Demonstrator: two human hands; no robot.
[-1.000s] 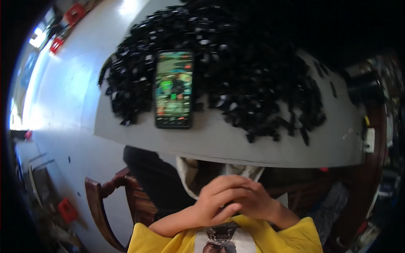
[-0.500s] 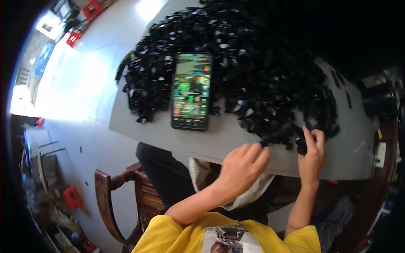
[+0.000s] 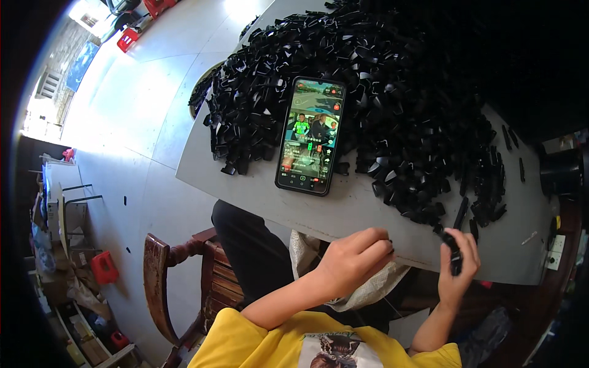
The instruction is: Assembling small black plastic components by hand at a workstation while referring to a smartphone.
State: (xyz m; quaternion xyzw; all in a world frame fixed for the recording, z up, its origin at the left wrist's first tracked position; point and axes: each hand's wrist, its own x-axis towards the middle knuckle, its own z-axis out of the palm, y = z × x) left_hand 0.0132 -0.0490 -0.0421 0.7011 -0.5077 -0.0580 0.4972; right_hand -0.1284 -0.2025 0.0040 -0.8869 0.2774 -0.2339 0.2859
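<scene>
A large heap of small glossy black plastic pieces [image 3: 392,116] covers much of the grey table. My left hand [image 3: 350,260] is closed in a pinch over the front edge, and a bit of a dark piece shows at its fingertips. To its right, my right hand [image 3: 464,273] has its thumb and fingers closed around a black plastic piece [image 3: 455,256], just in front of the heap. A narrow black strip [image 3: 461,214] lies just beyond those fingers. What each piece is exactly, I cannot tell.
A phone [image 3: 311,135] with a lit screen rests against the heap. Below the table edge hangs a pale woven sack [image 3: 368,285] at my lap. A wooden chair [image 3: 159,276] stands at left, and a black cylindrical container [image 3: 559,172] at far right.
My right hand has drawn back from the heap's near edge, its fingers curling around a black piece. My left hand stays pinched near the table edge. The whole view has shifted slightly.
</scene>
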